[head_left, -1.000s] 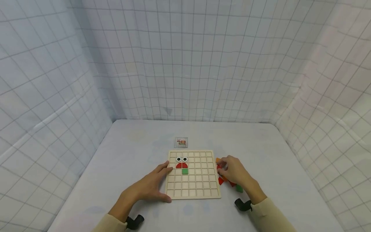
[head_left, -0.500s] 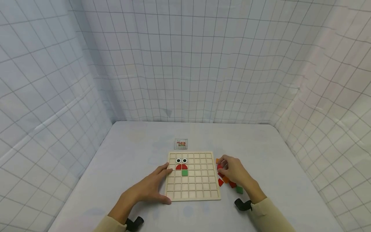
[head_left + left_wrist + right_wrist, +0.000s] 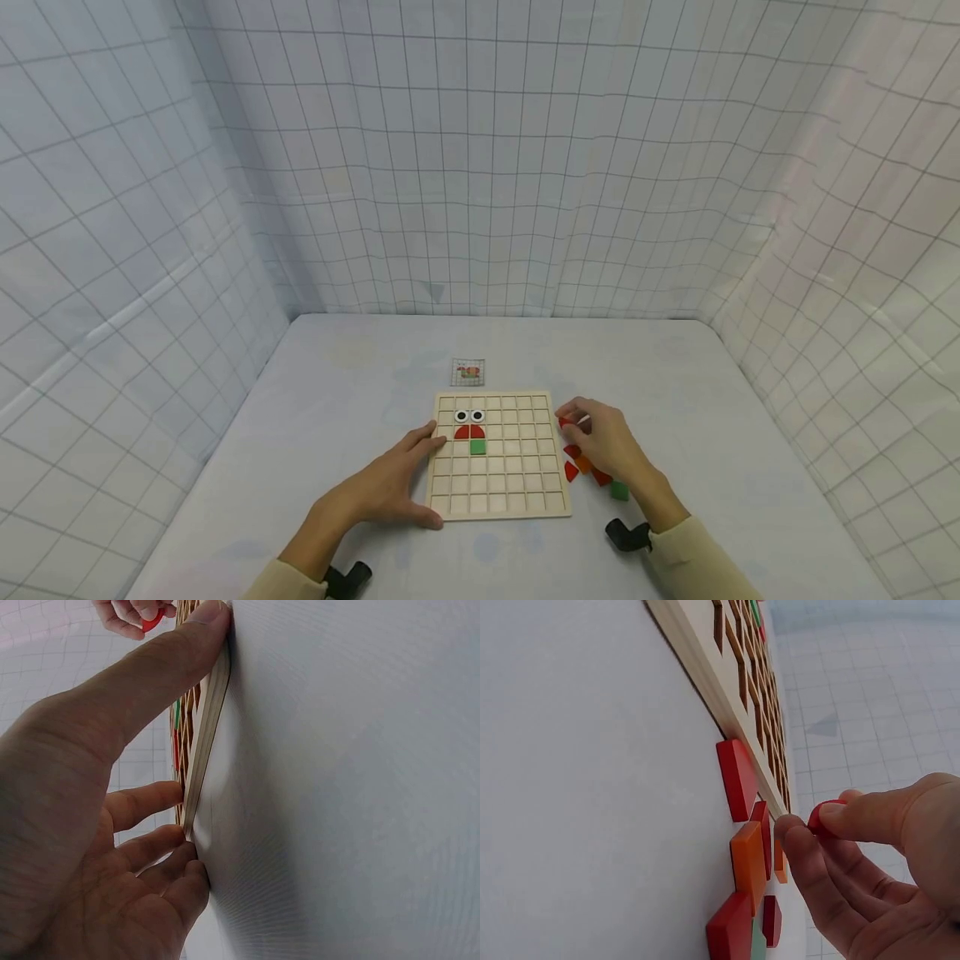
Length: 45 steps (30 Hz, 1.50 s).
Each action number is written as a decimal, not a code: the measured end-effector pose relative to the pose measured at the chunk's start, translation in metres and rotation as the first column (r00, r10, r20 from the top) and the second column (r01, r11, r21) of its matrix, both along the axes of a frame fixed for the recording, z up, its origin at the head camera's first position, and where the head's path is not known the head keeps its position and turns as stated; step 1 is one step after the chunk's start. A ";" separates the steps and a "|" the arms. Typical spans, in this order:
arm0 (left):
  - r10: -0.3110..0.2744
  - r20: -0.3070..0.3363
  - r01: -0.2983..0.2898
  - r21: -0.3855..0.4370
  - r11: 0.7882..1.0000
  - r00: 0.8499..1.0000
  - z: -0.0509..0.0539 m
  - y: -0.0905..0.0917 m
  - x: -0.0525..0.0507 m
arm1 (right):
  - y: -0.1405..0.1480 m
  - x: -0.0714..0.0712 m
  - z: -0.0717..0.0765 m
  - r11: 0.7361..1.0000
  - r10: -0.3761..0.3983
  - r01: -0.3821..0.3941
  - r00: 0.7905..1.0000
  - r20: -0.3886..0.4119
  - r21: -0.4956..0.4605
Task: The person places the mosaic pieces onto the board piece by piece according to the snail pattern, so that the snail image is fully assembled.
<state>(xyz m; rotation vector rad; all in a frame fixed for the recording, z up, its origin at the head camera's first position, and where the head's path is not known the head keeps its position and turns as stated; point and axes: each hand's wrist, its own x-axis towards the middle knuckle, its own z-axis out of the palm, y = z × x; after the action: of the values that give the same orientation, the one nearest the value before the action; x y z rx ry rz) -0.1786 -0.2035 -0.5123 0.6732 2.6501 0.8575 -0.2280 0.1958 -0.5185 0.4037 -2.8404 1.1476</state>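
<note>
right hand (image 3: 603,433) pinches red piece (image 3: 820,820) between thumb and fingertips, just beside board (image 3: 517,483) at its 2 o'clock. left hand (image 3: 390,483) at 8 to 9 o'clock, fingers loosely extended, touching board's edge. risks: shallow pinch could let piece slip or twist; low fingers could scatter loose pieces (image 3: 748,859) at 3 to 4 o'clock; light left touch might let board skid.

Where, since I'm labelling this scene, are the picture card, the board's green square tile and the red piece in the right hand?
Picture card (image 3: 468,372): head view, centre of face.
Green square tile (image 3: 477,447): head view, top face.
Red piece (image 3: 815,818): right wrist view, uncovered part.
</note>
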 end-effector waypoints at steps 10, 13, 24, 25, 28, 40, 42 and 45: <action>0.013 0.006 -0.013 -0.002 1.000 1.000 0.002 0.000 0.001 | -0.013 0.007 0.003 0.987 0.127 -0.134 0.989 -0.074 -0.089; 0.011 0.003 -0.011 -0.003 1.000 1.000 0.002 0.000 0.001 | -0.020 0.009 0.003 0.984 0.151 -0.156 0.987 -0.053 -0.091; 0.010 -0.001 -0.010 -0.005 1.000 1.000 0.001 0.000 0.000 | -0.042 0.016 -0.003 0.961 0.261 -0.260 0.965 0.001 -0.090; 0.013 0.000 -0.013 -0.008 1.000 1.000 0.000 -0.001 0.000 | -0.044 0.015 -0.004 0.957 0.276 -0.275 0.961 -0.003 -0.094; 0.014 0.000 -0.014 -0.010 1.000 1.000 0.000 -0.001 -0.001 | -0.051 0.015 -0.005 0.946 0.308 -0.307 0.951 0.000 -0.109; 0.025 0.014 -0.025 -0.020 1.000 1.000 0.001 0.003 0.000 | -0.067 0.016 -0.012 0.924 0.371 -0.368 0.928 0.015 -0.104; 0.025 0.016 -0.024 -0.020 1.000 1.000 0.001 0.003 -0.001 | -0.070 0.016 -0.011 0.924 0.373 -0.369 0.928 0.018 -0.103; 0.023 0.018 -0.023 -0.022 1.000 1.000 0.002 0.003 -0.001 | -0.073 0.016 -0.011 0.925 0.372 -0.370 0.928 0.003 -0.091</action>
<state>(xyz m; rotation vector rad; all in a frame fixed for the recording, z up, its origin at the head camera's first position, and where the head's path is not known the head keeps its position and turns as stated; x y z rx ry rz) -0.1794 -0.2007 -0.5101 0.6281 2.6518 0.8361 -0.2118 0.1228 -0.5290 0.9624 -2.7895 1.3327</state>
